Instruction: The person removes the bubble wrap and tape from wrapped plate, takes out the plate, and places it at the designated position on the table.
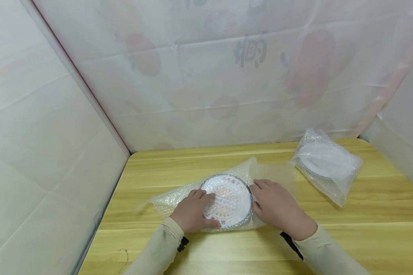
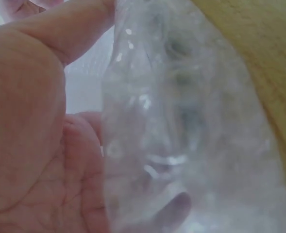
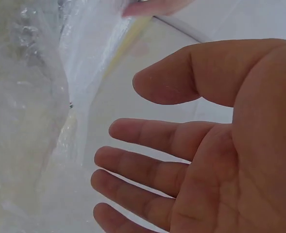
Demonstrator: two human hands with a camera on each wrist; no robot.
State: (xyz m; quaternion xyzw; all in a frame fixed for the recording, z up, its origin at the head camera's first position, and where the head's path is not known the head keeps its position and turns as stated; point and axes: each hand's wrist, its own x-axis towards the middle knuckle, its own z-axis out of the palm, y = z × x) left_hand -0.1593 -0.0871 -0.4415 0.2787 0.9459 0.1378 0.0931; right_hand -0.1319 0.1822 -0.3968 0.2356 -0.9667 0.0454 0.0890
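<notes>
A patterned plate (image 1: pixel 232 198) lies in bubble wrap (image 1: pixel 180 194) on the worktop (image 1: pixel 165 162), between both hands. The left hand (image 1: pixel 192 212) rests over its left rim, fingers spread wide, probably to steady it; the right hand (image 1: pixel 275 204) is at the right rim, fingers loosely extended, thumb apart, perhaps to manage the wrap there. Another wrapped plate (image 1: pixel 320 158) lies well apart, far right, its pattern obscured. Whether film covers the nearer plate is unclear; the left wrist view is blurred.
</notes>
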